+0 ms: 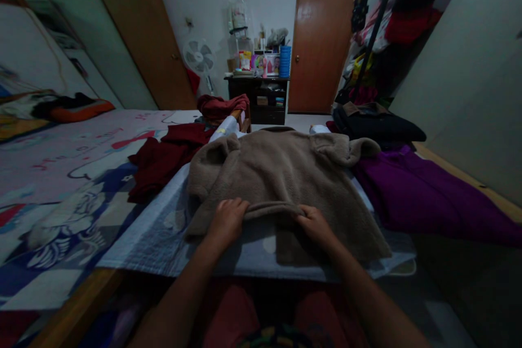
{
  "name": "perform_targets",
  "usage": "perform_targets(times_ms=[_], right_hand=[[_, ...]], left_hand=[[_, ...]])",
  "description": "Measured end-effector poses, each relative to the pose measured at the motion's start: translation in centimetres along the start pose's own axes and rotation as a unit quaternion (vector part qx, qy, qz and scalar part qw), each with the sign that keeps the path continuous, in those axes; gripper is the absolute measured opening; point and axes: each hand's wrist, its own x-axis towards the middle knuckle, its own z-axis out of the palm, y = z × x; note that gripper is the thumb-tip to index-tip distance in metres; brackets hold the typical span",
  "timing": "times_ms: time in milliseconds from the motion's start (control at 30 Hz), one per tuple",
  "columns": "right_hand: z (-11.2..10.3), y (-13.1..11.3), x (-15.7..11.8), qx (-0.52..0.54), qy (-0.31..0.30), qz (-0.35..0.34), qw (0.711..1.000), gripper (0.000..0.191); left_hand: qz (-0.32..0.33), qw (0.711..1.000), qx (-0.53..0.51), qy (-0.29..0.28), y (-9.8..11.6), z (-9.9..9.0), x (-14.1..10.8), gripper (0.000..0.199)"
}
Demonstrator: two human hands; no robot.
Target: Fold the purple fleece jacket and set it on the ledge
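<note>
Spread out in front of me is a brown fleecy coat (277, 166), its sleeves folded in at the upper left and upper right. My left hand (228, 220) is closed on the coat's near edge, left of the middle. Gripping the same edge further right is my right hand (314, 223). Between the two hands the hem is lifted a little and slightly bunched. Beneath the coat lies a light blue patterned cloth (142, 239), which covers the surface. The fingertips of both hands are partly hidden in the fabric.
A dark red garment (167, 160) lies to the left, by a bed with a patterned sheet (93, 147). On the right are a purple garment (432, 190) and folded dark clothes (379, 125). A fan (199, 57) and a black cabinet (256, 98) stand at the back.
</note>
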Motion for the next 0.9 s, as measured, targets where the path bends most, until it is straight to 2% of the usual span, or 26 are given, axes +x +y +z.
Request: perform_targets(times_ms=[100,200,367,467,633,733,800,900], right_hand=[[0.2,0.4,0.5,0.035,-0.015,0.009,0.999,0.024],[0.3,0.3,0.3,0.053,-0.027,-0.015,0.998,0.026],[-0.3,-0.7,-1.0,-0.005,-0.061,-0.066,0.996,0.016],[-0.5,-1.1,-1.8,-0.064,-0.120,-0.098,0.986,0.013],[-0.7,-1.8,-2.5,-0.165,-0.193,-0.098,0.962,0.032],[-1.1,-2.7,-2.2,-0.161,-0.230,-0.092,0.955,0.024],[-1.1,-2.9,-1.6,-0.139,-0.202,-0.086,0.966,0.025],[-0.2,-2.2,-0.8,-0.123,-0.076,-0.087,0.986,0.027]], left_hand=[[-0.046,0.998,0.036,-0.002,-3.1,-0.2,-1.1,0.046],[-0.077,0.996,0.032,-0.011,-5.2,-0.7,-1.9,0.048],[-0.032,0.999,0.006,0.020,-5.7,-3.0,-3.3,0.045],[-0.016,0.999,0.034,0.029,-5.5,-3.6,-4.3,0.041],[-0.033,0.995,0.076,-0.047,-5.6,-1.4,-5.1,0.034],[-0.052,0.992,0.079,-0.088,-5.8,-0.4,-5.0,0.034],[-0.053,0.989,0.077,-0.112,-5.6,-0.5,-4.7,0.037],[-0.028,0.991,0.058,-0.119,-4.5,-1.0,-4.3,0.056]])
